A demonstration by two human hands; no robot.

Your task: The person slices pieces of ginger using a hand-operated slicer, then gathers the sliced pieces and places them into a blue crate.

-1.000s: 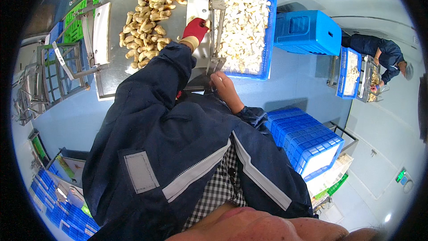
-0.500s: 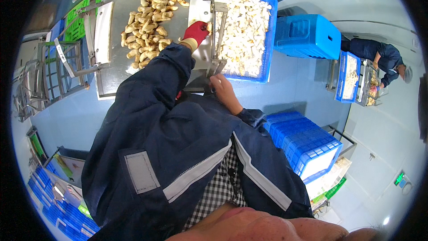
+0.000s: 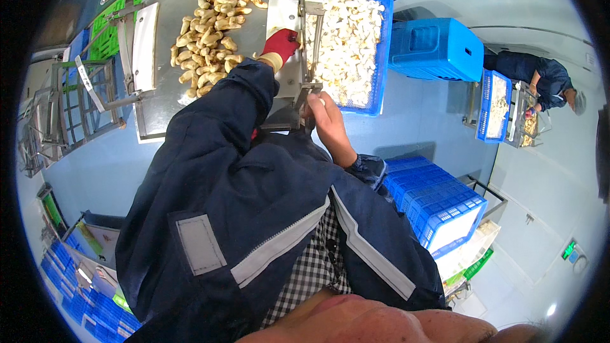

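My left hand (image 3: pixel 280 44), in a red glove, rests on a steel cutting device (image 3: pixel 284 19) on the metal table (image 3: pixel 159 114), just right of a pile of tan root pieces (image 3: pixel 210 25). Whether it holds a piece is hidden. My bare right hand (image 3: pixel 324 114) grips a metal lever handle (image 3: pixel 306 89) at the device's near end. A blue crate (image 3: pixel 381 51) full of pale cut slices sits right of the device. My dark blue jacket sleeves cover much of the table's front.
An upturned blue crate (image 3: pixel 435 47) stands right of the full one, and another blue crate (image 3: pixel 438 200) sits near my right side. A second person (image 3: pixel 540 79) works at a far station with another crate (image 3: pixel 492 105). Metal racks (image 3: pixel 70 108) stand left.
My right hand has slid slightly nearer along the lever. The left hand stays on the cutting device.
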